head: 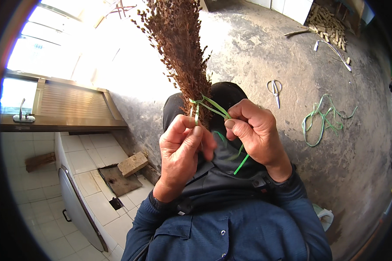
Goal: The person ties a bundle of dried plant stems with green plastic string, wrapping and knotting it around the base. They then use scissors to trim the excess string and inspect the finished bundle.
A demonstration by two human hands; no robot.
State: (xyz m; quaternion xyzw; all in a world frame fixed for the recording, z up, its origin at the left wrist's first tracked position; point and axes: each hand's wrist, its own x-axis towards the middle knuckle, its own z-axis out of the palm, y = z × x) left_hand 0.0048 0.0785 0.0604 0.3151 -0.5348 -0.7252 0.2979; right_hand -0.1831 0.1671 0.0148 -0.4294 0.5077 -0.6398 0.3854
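Observation:
A bundle of dry brown seed-head stalks (183, 49) lies over my knees, its bushy part pointing away from me. Green plastic twine (215, 106) loops around its narrow lower part. My left hand (183, 146) pinches one strand between thumb and forefinger just below the loop. Between the thumb and fingers of my right hand (256, 130), strands running from the loop are gripped, with loose ends hanging below over my lap. The lower end of the bundle is partly hidden behind my hands.
Scissors (275, 93) and a tangle of green twine (321, 122) lie on the concrete floor to the right. Corn cobs (328, 26) are heaped at the upper right. At left are a tiled ledge (94, 192) with a brick (133, 163), a round metal lid (78, 208) and a door (73, 104).

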